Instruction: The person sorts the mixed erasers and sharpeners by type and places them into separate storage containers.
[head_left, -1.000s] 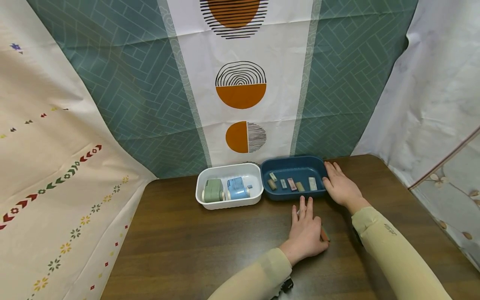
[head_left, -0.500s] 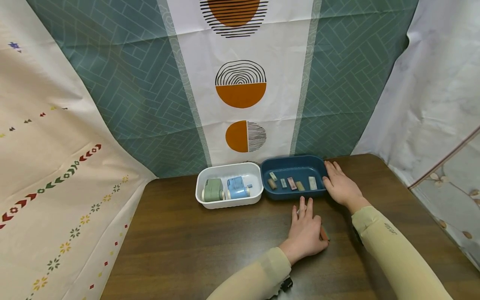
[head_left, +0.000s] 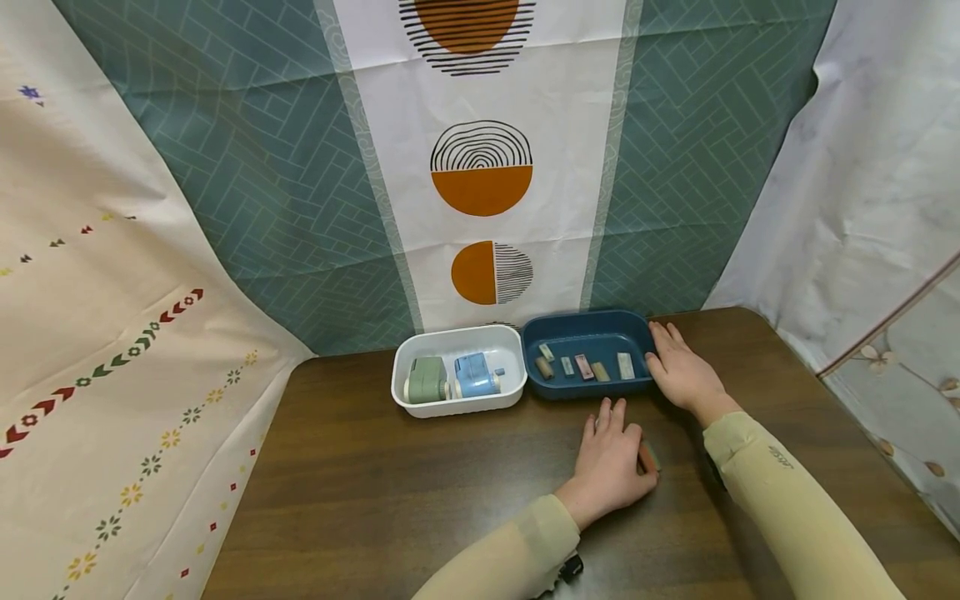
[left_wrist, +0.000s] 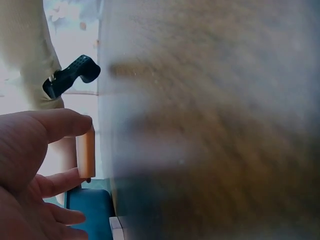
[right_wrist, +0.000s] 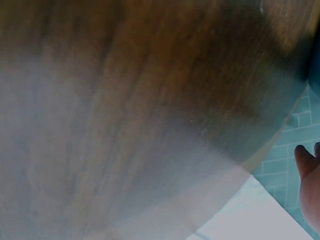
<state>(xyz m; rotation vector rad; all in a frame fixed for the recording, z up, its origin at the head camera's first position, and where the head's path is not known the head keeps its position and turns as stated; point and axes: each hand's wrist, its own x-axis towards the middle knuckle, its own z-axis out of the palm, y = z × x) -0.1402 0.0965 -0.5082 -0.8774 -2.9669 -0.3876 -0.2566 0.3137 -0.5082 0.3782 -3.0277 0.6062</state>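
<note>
My left hand (head_left: 609,467) is low over the table in front of the blue tray (head_left: 588,323). Its thumb and index finger pinch a small orange block (head_left: 647,457) with a green edge, perhaps an eraser; the left wrist view shows the orange block (left_wrist: 86,155) between their tips. A small white block (left_wrist: 116,229) lies by the other fingers, mostly hidden in the head view. With fingers straight, my right hand (head_left: 682,371) rests against the tray's right side. Several small eraser-like blocks (head_left: 584,367) lie inside that tray.
A white tray (head_left: 457,412) stands left of the blue one, touching or nearly so. It holds a green device (head_left: 427,381) and a blue device (head_left: 474,376), possibly small sharpeners. Patterned cloth (head_left: 300,208) hangs behind the brown table (head_left: 375,500).
My left hand has shifted slightly, its thumb and index finger drawing in on the orange block, which has turned or moved a little. The right hand and both trays stay put.
</note>
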